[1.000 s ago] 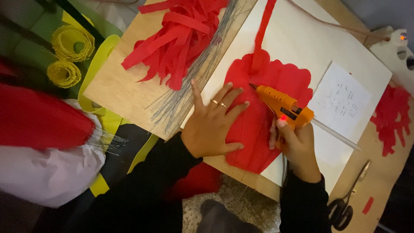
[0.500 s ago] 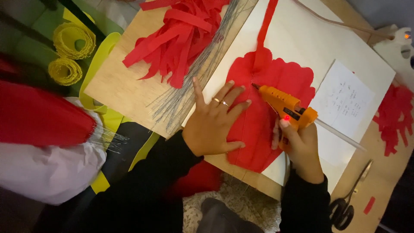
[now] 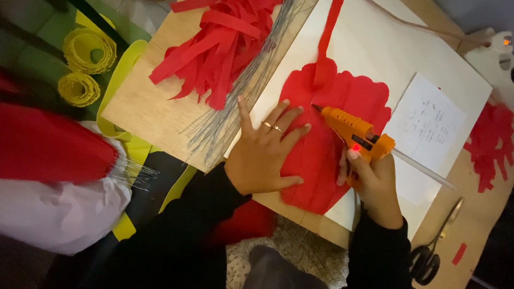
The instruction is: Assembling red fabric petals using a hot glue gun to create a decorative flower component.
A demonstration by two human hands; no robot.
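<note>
My left hand lies flat, fingers spread, pressing the left edge of a red crepe paper petal that rests on a white sheet. My right hand grips an orange glue gun with a small red light lit. Its nozzle points up and left at the petal's middle, close to my left fingertips. A clear glue stick sticks out of the gun's back. A narrow red strip runs from the petal's top toward the far edge.
A pile of red paper strips and a bundle of thin wires lie on a wooden board. Yellow paper rolls sit at left, black scissors at lower right, a small white note, more red paper.
The glue gun has slid slightly down and left along the petal with my right hand. My left hand stays pressed in place.
</note>
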